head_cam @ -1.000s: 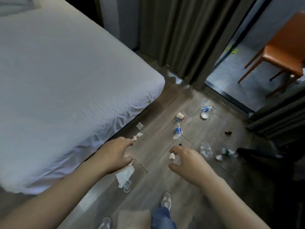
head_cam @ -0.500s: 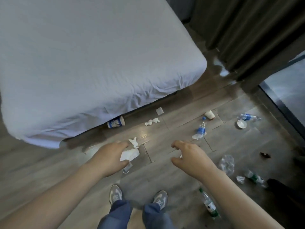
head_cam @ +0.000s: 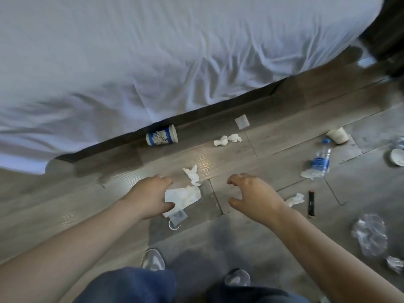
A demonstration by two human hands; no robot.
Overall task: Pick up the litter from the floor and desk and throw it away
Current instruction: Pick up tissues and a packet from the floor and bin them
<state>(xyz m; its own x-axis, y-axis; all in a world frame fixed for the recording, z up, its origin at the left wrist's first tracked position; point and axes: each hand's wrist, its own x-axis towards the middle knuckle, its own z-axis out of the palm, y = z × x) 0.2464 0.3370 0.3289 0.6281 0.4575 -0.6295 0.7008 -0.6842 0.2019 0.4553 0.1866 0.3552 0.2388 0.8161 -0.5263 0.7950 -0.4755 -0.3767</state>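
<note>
- I can read nothing for certain from where I stand.
- The blue-and-white cup lying on its side carries print, but it is too blurred to make out.
- The water bottle has a blue label, too small to read.

A bed under a creased white sheet fills the upper part, its dark base running slantwise along the grey wood-plank floor. A dark curtain hangs at the top right corner. Grey shoes and blue trouser legs show at the floor's near edge
</note>
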